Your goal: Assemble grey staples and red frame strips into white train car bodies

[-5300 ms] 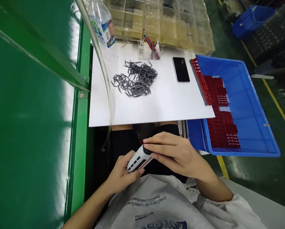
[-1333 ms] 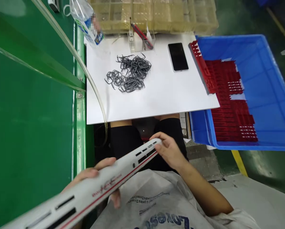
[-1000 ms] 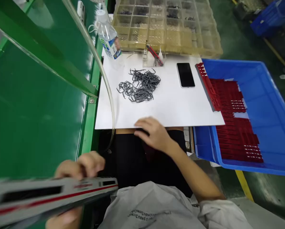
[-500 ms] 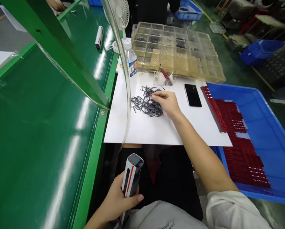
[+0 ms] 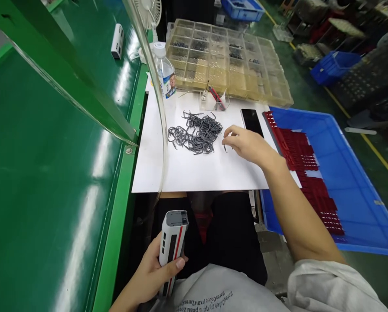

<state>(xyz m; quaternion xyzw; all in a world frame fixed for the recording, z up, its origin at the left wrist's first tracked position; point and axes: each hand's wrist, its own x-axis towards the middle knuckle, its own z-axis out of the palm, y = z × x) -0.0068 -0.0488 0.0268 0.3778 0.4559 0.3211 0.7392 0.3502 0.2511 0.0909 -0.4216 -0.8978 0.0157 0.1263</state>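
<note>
A white tube with a red stripe (image 5: 173,247) sits clamped in the curled fingers of the left hand (image 5: 154,271). The right hand's (image 5: 247,147) fingers, close together, reach a loose wire staple (image 5: 225,148), grip unclear, just beside a heap of staples (image 5: 195,134) on a white board (image 5: 154,173).

A plastic water bottle (image 5: 163,71) stood beside a clear compartment tray (image 5: 213,32) of small parts; a black smartphone (image 5: 250,120) lay on the white board (image 5: 180,173), and red plastic strips (image 5: 298,149) lay in a blue crate (image 5: 353,143).
</note>
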